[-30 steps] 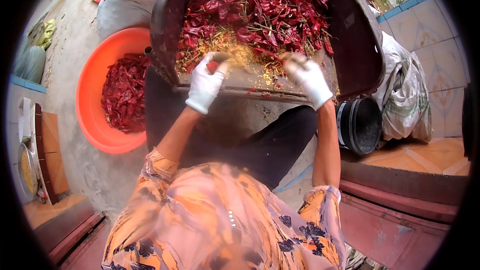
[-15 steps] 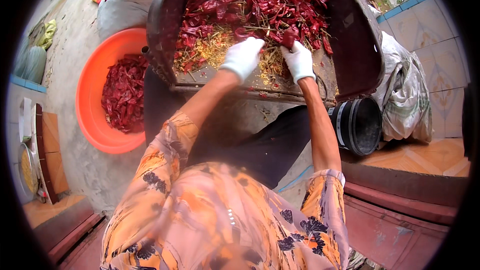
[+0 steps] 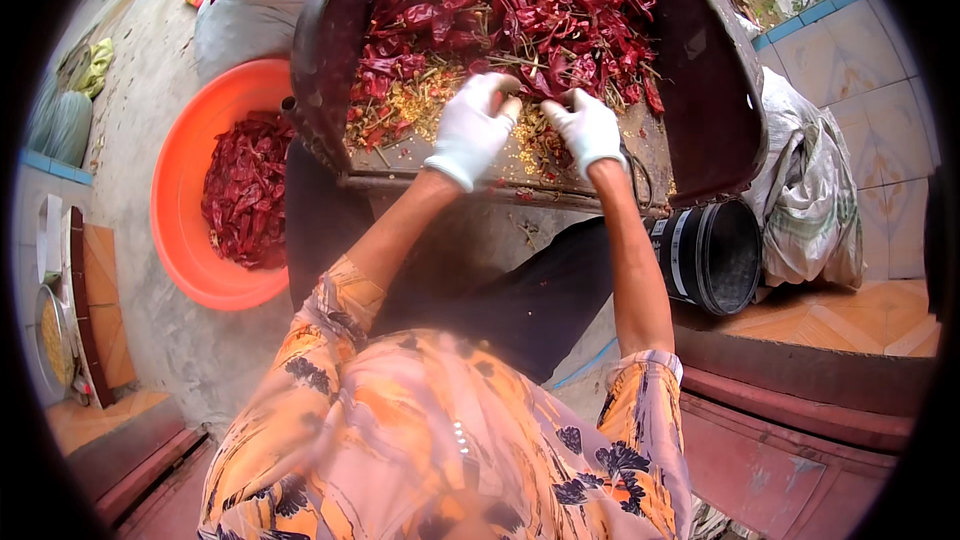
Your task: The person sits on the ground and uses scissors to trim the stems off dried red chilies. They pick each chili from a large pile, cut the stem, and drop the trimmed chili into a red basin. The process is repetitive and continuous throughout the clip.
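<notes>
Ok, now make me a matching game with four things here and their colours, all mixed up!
Things:
1. Chilies
2. Seeds
3. Bucket
4. Gloves

Colours:
A. White
B. Yellow
C. Red
D. Black

Pairs: 1-C, 2-B, 3-D, 4-A

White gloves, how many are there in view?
2. One white glove is on the left hand, a second white glove on the right hand, both near the dried red chillies. Others could be hidden.
</notes>
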`<state>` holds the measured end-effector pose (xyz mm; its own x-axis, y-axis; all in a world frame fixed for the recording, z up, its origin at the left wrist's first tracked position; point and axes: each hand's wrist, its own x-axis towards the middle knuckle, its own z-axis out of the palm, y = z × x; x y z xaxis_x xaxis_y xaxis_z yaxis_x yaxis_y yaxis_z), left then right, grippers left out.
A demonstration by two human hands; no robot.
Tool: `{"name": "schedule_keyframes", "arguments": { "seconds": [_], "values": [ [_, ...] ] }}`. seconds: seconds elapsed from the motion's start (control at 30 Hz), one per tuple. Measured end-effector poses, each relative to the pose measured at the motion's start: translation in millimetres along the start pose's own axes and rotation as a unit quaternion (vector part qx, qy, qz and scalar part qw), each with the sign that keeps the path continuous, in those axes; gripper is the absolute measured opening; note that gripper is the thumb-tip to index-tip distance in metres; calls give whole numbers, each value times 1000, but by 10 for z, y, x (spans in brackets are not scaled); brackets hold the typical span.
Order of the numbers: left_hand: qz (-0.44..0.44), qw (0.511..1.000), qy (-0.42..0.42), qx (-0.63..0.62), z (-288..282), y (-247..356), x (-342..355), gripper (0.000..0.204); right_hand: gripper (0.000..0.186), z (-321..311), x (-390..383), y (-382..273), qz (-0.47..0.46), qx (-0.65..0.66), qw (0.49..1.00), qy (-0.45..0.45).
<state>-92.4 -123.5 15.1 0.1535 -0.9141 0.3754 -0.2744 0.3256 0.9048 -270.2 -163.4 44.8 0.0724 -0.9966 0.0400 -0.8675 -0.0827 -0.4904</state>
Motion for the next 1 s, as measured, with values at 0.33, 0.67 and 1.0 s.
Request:
{"name": "schedule_keyframes", "arguments": {
  "seconds": [0.33, 0.67, 1.0],
  "values": [
    [-170, 952, 97, -237, -730, -59, -321, 28, 28, 107, 75, -50, -68, 180, 980, 57],
    [-121, 966, 45, -225, -596, 142, -420, 28, 23, -109, -168, -343, -23, 296, 953, -55],
    [-16, 992, -120, 48, -492, 94, -573, 33, 25, -90, -829, -582, 30, 351, 915, -194]
  ]
}}
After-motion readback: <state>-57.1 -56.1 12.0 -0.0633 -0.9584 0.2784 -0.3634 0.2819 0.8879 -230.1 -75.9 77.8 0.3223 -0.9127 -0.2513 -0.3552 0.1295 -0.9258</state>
